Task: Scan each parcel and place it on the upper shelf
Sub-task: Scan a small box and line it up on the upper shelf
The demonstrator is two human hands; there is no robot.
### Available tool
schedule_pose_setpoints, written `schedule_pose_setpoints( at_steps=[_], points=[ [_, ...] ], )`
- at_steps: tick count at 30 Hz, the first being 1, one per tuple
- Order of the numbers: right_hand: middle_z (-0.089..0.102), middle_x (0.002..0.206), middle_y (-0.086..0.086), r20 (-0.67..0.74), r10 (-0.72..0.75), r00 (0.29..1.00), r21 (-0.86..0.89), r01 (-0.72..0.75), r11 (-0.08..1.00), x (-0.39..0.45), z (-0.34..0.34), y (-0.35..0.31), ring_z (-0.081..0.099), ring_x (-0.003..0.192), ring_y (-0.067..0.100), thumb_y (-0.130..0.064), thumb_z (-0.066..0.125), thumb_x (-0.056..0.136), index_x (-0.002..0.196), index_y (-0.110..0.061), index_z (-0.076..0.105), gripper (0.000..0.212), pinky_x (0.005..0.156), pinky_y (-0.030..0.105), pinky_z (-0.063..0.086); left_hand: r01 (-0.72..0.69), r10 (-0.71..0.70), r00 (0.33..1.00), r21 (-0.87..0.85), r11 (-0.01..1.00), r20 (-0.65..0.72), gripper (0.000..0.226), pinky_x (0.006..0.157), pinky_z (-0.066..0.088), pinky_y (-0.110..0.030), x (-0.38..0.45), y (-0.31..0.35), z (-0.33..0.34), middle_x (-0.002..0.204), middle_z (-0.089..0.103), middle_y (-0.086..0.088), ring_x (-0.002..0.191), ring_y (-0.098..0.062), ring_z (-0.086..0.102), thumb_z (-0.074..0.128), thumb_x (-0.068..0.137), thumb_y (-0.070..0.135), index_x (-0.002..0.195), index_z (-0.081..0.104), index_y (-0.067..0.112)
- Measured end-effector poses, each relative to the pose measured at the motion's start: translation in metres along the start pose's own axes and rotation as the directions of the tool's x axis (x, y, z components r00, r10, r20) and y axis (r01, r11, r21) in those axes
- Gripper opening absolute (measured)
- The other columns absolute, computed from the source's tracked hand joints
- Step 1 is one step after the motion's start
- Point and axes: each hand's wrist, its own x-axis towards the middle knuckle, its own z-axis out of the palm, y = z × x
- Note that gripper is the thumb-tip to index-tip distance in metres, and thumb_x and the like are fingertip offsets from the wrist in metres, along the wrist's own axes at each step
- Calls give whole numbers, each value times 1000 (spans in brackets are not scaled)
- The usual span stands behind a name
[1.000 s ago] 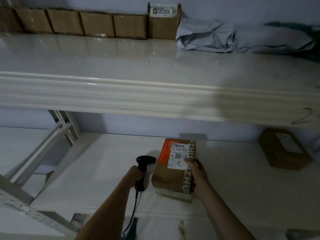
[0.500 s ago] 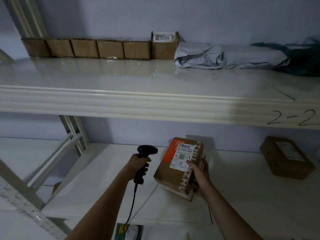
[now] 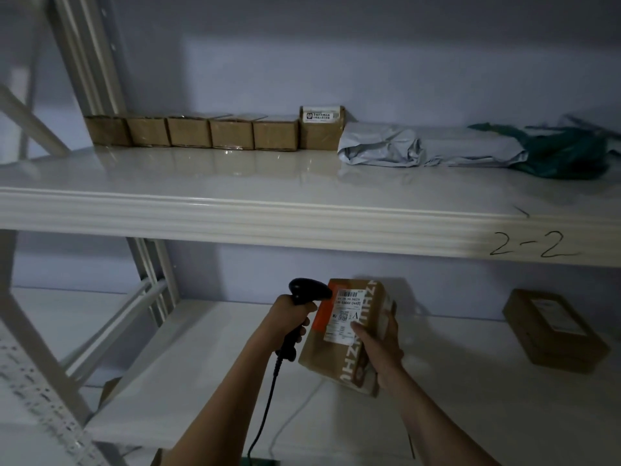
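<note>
A brown cardboard parcel (image 3: 331,356) with an orange patch and a white barcode label is held tilted above the lower shelf (image 3: 470,398). My right hand (image 3: 378,346) grips its right side, thumb on the label. My left hand (image 3: 290,317) grips a black corded barcode scanner (image 3: 304,292), whose head touches or nearly touches the parcel's upper left corner. The white upper shelf (image 3: 235,176) runs across the middle of the view, its front edge marked "2-2".
Along the back of the upper shelf stand several small cardboard boxes (image 3: 190,131), a taller labelled box (image 3: 321,127), grey mailer bags (image 3: 426,146) and a dark green bag (image 3: 564,153). Another brown parcel (image 3: 554,329) lies on the lower shelf at right. Metal uprights (image 3: 87,55) rise at left.
My right hand has lifted the parcel off the lower shelf and tilted it. My left hand has brought the scanner right up to the parcel. The view has tilted upward.
</note>
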Motion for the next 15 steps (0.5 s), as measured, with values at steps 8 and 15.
schedule_pose_setpoints(
  at_steps=[8, 15],
  points=[
    [40, 137, 16, -32, -63, 998, -70, 60, 996, -7, -3, -1, 50, 99, 25, -52, 86, 64, 142, -65, 21, 102, 100, 39, 46, -15, 15, 1000, 21, 1000, 21, 16, 46, 42, -25, -8, 10, 9, 56, 56, -4, 43, -16, 48, 61, 83, 18, 87, 65, 3],
    [43, 135, 17, -27, -93, 995, -71, 91, 993, -10, -7, -2, 50, 100, 24, -49, 86, 67, 144, -61, 23, 100, 98, 38, 47, -38, 37, 999, 19, 999, 38, 10, 44, 42, -24, -13, 15, 13, 54, 54, -3, 41, -15, 47, 60, 83, 15, 82, 62, 5]
  ],
)
